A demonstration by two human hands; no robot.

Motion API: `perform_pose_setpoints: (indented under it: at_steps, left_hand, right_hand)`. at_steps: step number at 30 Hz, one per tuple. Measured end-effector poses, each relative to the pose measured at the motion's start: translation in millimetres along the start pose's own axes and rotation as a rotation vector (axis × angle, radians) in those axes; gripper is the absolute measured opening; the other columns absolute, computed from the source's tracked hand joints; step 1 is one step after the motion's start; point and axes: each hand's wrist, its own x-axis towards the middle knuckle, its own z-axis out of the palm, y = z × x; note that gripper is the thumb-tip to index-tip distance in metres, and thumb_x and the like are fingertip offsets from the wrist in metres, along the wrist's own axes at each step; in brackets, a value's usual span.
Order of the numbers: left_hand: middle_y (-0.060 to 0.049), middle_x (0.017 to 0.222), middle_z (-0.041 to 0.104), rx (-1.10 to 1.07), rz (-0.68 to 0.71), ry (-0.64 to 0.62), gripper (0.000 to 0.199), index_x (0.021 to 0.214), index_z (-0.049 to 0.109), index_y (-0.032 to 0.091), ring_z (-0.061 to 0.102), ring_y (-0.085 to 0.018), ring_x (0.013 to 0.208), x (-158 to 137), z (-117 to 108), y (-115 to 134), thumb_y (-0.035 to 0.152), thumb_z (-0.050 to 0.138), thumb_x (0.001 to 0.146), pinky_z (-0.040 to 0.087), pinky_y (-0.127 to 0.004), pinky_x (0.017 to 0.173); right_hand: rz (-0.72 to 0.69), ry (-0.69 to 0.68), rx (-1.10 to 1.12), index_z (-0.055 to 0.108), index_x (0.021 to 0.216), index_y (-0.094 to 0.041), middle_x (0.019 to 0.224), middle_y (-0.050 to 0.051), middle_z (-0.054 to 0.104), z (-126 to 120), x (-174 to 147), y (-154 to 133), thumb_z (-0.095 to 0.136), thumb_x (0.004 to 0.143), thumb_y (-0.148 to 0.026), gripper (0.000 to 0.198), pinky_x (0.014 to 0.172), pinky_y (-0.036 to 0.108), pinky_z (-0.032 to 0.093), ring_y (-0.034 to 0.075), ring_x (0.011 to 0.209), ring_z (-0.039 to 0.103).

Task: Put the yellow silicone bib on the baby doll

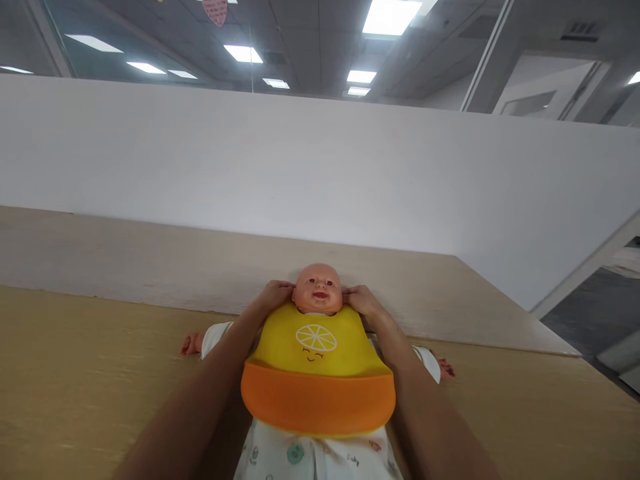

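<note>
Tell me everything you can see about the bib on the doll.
The bib looks like soft silicone: yellow above, with a white citrus slice and a small smiling face, and an orange catch pocket along the bottom. It lies flat on the chest of the doll, which is on its back. The left hand and right hand are at its neck corners, beside the doll's head.

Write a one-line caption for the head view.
Both hands, left hand and right hand, at the neck of a baby doll wearing a yellow-orange bib.

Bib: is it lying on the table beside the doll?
No, the yellow and orange bib lies on the doll's chest, under its chin, on the table.
</note>
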Motion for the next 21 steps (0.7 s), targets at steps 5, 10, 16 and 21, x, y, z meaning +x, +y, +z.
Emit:
perform_pose_setpoints:
  at_steps: [5, 10, 16, 21]
  left_hand:
    - [0.0, 0.057, 0.06, -0.129, -0.072, -0.032, 0.033, 0.089, 0.068, 0.014, 0.054, -0.012, 0.053, -40.5, -16.4, 7.6, 0.029, 0.06, 0.061, 0.04, -0.022, 0.049]
    - [-0.003, 0.067, 0.063, -0.329, -0.103, -0.165, 0.035, 0.09, 0.067, 0.013, 0.058, -0.012, 0.059, -78.6, -37.0, 8.7, 0.02, 0.06, 0.056, 0.044, -0.022, 0.055]
    - [-0.005, 0.1, 0.068, -0.057, 0.147, -0.348, 0.054, 0.096, 0.067, 0.018, 0.063, -0.018, 0.084, -86.2, -47.2, -0.2, 0.009, 0.05, 0.046, 0.049, -0.027, 0.071]
    - [-0.004, 0.101, 0.069, 0.303, 0.329, -0.019, 0.046, 0.096, 0.071, 0.019, 0.063, -0.019, 0.09, -83.2, -41.5, -6.4, 0.013, 0.045, 0.058, 0.049, -0.026, 0.079]
  right_hand:
    - [-0.096, 0.099, -0.132, 0.065, 0.086, -0.007, 0.047, -0.003, 0.052, -9.7, -29.7, -0.6, 0.048, 0.063, -0.013, 0.029, 0.042, 0.018, 0.031, 0.007, 0.042, 0.043]
    - [-0.372, -0.137, -0.339, 0.06, 0.111, -0.013, 0.087, 0.004, 0.067, -29.3, -74.5, 20.6, 0.041, 0.065, -0.009, 0.049, 0.058, 0.02, 0.045, 0.011, 0.067, 0.059]
    - [-0.648, -0.097, -0.786, 0.059, 0.118, -0.021, 0.123, 0.008, 0.057, -32.7, -105.7, 21.9, 0.044, 0.073, -0.01, 0.049, 0.096, 0.033, 0.041, 0.019, 0.111, 0.053]
    - [-0.605, 0.042, -1.077, 0.051, 0.127, -0.024, 0.125, 0.007, 0.056, -26.3, -111.8, 15.0, 0.044, 0.077, -0.014, 0.052, 0.094, 0.031, 0.041, 0.02, 0.112, 0.053]
